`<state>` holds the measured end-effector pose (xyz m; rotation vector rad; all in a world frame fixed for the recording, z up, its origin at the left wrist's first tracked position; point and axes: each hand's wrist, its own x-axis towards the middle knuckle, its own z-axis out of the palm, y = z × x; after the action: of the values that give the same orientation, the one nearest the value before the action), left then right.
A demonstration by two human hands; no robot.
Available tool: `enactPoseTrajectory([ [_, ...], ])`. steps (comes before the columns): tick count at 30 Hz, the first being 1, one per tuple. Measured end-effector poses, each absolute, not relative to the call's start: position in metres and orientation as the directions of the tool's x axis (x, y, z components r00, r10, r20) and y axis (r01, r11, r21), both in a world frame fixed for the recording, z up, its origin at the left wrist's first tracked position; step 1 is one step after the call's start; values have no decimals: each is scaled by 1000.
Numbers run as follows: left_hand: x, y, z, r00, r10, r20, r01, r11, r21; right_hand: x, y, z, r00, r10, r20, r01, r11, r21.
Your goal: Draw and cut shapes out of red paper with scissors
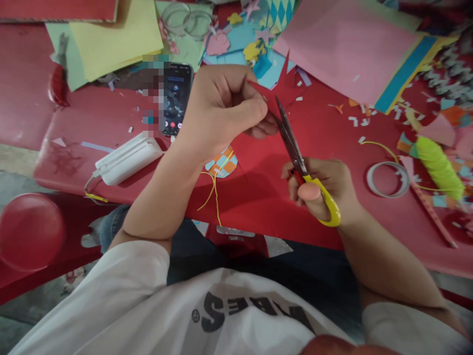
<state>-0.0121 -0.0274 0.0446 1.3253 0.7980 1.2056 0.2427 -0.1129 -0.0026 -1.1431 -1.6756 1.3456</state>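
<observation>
Between the thumb and fingers of my left hand (232,101) is a piece of red paper (283,86) cut into sharp points, like a star; part of it is hidden by the fingers. My right hand (328,185) grips yellow-handled scissors (295,148), thumb through one loop. The blades point up and away and touch or overlap the lower edge of the red paper. How far apart the blades are is hard to see. Below my left wrist, an orange and light-blue checkered paper piece (222,162) with yellow string lies on the red table (266,197).
A lit phone (177,98) and a white power bank (127,158) lie at left. Yellow sheets (118,39) and a large pink sheet (343,44) cover the far side. At right are a tape roll (388,180), a pencil (430,207), neon-yellow string (439,167) and paper scraps.
</observation>
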Motion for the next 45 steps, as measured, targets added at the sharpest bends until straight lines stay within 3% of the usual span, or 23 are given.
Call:
enactPoseTrajectory([
  [12, -13, -26, 41, 234, 949, 212, -180, -172, 969, 240, -113, 5, -356, 935, 10, 230, 98, -968],
  [23, -21, -18, 34, 335, 911, 241, -369, -109, 923, 240, -112, 10, -360, 931, 54, 326, 180, -928],
  [30, -18, -20, 34, 337, 884, 325, -279, -236, 931, 242, -110, 11, -392, 918, 64, 345, 211, -915],
  [45, -21, -14, 38, 337, 905, 261, -192, -205, 960, 241, -110, 8, -412, 909, 63, 377, 233, -896],
])
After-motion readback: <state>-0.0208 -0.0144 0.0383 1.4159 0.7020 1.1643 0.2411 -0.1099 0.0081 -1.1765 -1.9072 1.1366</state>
